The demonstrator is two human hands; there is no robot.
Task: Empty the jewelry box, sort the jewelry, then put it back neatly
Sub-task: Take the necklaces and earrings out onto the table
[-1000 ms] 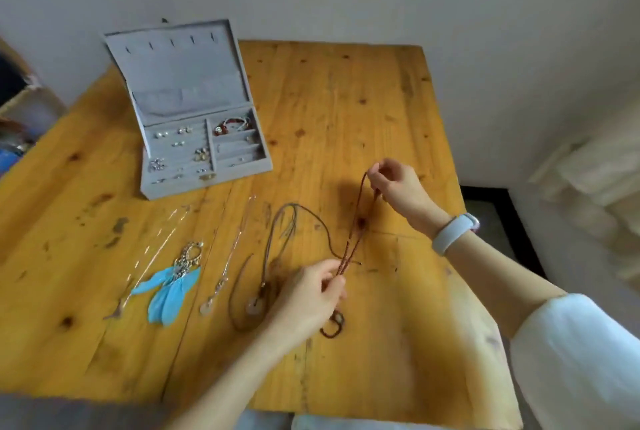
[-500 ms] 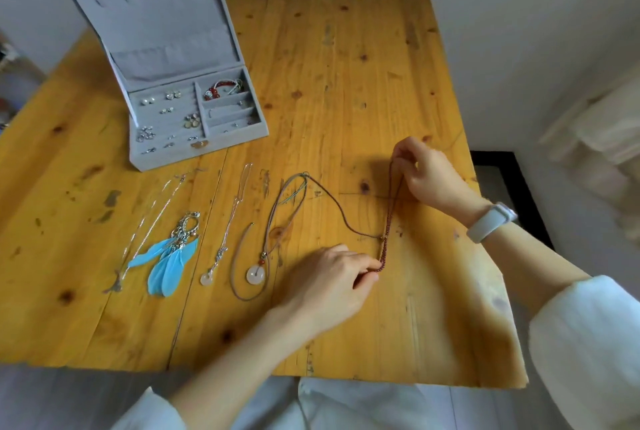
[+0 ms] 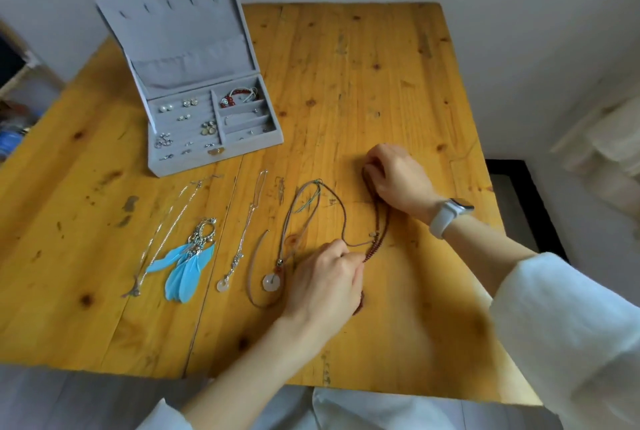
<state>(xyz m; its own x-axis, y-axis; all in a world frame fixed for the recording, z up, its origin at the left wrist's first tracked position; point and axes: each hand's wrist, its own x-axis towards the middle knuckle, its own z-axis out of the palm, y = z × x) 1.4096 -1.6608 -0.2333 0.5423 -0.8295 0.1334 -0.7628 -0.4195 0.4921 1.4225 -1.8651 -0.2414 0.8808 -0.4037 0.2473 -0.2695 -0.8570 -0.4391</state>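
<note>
Necklaces lie sorted on the wooden counter (image 3: 363, 83) while both hands, left hand (image 3: 325, 277) and right hand (image 3: 398, 176), pinch the dark red beaded cord necklace (image 3: 379, 232); earrings remain in the open grey velvet jewelry box (image 3: 194, 111).

Both arms wear loose white sleeves (image 3: 568, 332) pushed up from the forearms, and a pale grey wristband with a small watch (image 3: 449, 216) circles the right wrist.

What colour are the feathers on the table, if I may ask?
Light blue feathers, in the head view.
</note>
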